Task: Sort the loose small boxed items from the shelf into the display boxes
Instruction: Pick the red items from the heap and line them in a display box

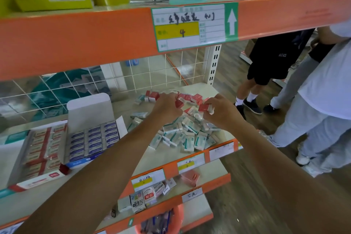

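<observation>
A heap of loose small boxes lies on the middle shelf: green-and-white ones (187,135) at the front, red ones (191,98) behind. My right hand (220,111) pinches a red small box (204,107) above the heap. My left hand (168,106) reaches into the red boxes, its fingers curled on a red box (179,103). To the left stand two display boxes: one with blue boxes (94,139), lid flap up, and one with red boxes (42,150).
An orange shelf beam with a price label (190,26) hangs just above the hands. Lower shelves (191,177) hold more small packs. Two people (313,85) stand close by on the right, on the wooden floor.
</observation>
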Demonstrator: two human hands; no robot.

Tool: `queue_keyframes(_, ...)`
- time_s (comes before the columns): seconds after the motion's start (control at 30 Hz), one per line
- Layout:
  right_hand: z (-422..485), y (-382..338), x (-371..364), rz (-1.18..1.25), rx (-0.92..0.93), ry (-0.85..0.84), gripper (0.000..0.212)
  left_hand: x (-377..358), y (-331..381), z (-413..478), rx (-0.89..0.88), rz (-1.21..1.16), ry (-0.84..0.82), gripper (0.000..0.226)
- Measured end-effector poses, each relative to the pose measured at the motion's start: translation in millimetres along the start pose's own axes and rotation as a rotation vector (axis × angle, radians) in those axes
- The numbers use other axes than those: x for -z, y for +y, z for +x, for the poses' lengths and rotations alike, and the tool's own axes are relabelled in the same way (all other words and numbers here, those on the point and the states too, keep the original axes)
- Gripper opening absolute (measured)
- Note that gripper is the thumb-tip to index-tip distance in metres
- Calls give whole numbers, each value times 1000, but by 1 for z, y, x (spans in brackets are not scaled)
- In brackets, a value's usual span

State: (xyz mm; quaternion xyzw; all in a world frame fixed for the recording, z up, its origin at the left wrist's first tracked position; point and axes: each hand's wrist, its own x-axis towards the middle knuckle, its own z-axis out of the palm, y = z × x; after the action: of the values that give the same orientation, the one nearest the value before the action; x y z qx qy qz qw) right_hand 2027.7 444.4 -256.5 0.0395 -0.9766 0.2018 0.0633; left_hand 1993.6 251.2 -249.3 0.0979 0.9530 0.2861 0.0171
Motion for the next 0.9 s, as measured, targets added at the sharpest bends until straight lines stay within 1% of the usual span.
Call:
queue_keyframes(0.03, -3, -5, 0, 23, 0, 17, 30, 2, -2, -3, -16, -18, -11, 36)
queue_keyframes(0.1, -7, -16, 0, 23, 23, 11, 34, 5, -5, -9, -48, -48, -25, 41)
queue_keyframes(0.2, -10, -33, -2, 23, 58, -18, 35, 12, -9, -20, -63, -83, -26, 40)
queue_keyframes(0.33, -12, -54, -7, 51, 87, 5, 33, 27, -15, -36, -30, -124, 19, 35)
queue_keyframes(0.4, -13, -66, -9, 101, 93, 15, 31, 34, -19, -43, -8, -170, 41, 32)
queue_keyframes(0.5, -14, -84, -9, 197, 82, -2, 25, 45, -29, -52, 30, -232, 53, 35)
queue_keyframes(0.6, -16, -97, -12, 292, 91, 20, 21, 55, -39, -60, 38, -257, 45, 29)
queue_keyframes(0.73, -19, -113, -19, 391, 91, 52, 27, 65, -55, -70, 55, -324, 57, 23)
queue_keyframes(0.8, -19, -120, -22, 412, 88, 53, 31, 70, -63, -75, 69, -349, 92, 19)
queue_keyframes(0.9, -19, -131, -28, 405, 116, 45, 40, 80, -74, -82, 76, -322, 111, 26)
